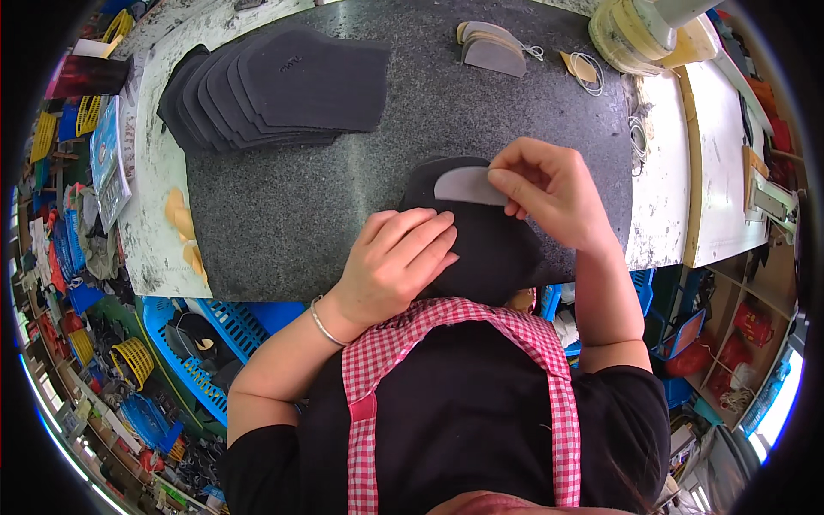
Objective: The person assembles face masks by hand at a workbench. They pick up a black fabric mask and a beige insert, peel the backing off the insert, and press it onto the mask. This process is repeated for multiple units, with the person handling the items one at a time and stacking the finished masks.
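Observation:
My right hand [549,190] pinches the right end of a light grey half-moon piece [468,185] between thumb and fingers. That piece lies over the far part of a black sheet-like cut piece [485,249] at the table's near edge. My left hand [399,256] rests on the left side of the black piece, fingers laid flat and close together. Farther off to the left is a fanned stack of dark cut pieces [313,81] of similar material. A small pile of half-moon pieces [493,53] lies at the far side, right of centre.
A dark speckled slab [283,215] covers the worktable. At the far right stands a smeared, pale pot [631,39], with white string [590,75] nearer. Tan scraps [182,225] lie by the left edge. A blue basket [193,365] sits below the table at left.

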`<move>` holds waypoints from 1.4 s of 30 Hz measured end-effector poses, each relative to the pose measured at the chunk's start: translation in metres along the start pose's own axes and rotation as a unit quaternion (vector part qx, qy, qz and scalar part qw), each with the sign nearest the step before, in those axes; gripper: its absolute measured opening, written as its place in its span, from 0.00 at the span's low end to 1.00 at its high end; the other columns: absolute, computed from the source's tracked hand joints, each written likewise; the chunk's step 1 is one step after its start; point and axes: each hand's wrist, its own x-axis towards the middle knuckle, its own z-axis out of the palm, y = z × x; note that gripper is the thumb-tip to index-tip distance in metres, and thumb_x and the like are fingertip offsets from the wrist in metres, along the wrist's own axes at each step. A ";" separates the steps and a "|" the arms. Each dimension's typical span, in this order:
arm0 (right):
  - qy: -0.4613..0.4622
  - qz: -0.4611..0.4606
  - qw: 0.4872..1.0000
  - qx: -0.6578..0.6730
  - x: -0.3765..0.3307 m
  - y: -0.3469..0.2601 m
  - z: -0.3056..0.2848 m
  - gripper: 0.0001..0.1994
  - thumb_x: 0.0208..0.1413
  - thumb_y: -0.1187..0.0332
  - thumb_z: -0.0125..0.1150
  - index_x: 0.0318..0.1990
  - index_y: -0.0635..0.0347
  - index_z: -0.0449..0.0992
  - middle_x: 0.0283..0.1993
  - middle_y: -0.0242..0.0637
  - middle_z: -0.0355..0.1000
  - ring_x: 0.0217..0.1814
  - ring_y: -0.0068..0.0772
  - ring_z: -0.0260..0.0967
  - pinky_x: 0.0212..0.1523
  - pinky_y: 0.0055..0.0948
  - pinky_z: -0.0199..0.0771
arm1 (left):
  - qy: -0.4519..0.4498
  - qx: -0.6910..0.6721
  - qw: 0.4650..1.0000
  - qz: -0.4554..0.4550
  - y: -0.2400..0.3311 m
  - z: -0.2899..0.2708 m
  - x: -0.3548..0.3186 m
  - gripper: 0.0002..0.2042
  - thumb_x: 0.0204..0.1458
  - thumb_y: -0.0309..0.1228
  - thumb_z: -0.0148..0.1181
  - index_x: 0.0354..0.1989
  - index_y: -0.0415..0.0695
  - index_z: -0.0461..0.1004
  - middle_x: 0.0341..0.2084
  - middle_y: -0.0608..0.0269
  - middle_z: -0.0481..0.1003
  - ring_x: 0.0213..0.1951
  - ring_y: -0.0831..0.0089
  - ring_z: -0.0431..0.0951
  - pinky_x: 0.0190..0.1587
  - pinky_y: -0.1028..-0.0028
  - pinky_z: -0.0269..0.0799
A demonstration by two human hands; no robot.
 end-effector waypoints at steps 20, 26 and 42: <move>0.257 -0.344 0.782 -0.452 0.090 0.010 -0.017 0.22 0.58 0.49 0.74 0.45 0.56 0.77 0.31 0.39 0.78 0.30 0.52 0.78 0.35 0.46 0.78 | -0.033 0.101 0.994 -0.010 -0.049 -0.045 0.036 0.19 0.50 0.27 0.71 0.53 0.44 0.82 0.58 0.62 0.79 0.67 0.60 0.74 0.65 0.56 0.66; 0.186 -0.180 0.912 -0.319 0.109 0.022 -0.045 0.15 0.57 0.60 0.76 0.44 0.61 0.84 0.29 0.35 0.78 0.32 0.31 0.75 0.37 0.32 0.75 | -0.089 0.224 0.965 -0.105 -0.116 -0.075 0.030 0.26 0.54 0.22 0.67 0.64 0.45 0.78 0.67 0.53 0.74 0.71 0.57 0.70 0.72 0.57 0.64; 0.163 -0.205 0.944 -0.200 0.019 0.007 -0.033 0.08 0.57 0.73 0.71 0.44 0.60 0.86 0.33 0.36 0.81 0.35 0.33 0.77 0.39 0.33 0.78 | -0.173 -0.101 0.977 0.072 0.015 -0.021 0.017 0.22 0.57 0.26 0.63 0.61 0.37 0.79 0.56 0.52 0.82 0.58 0.57 0.83 0.63 0.57 0.77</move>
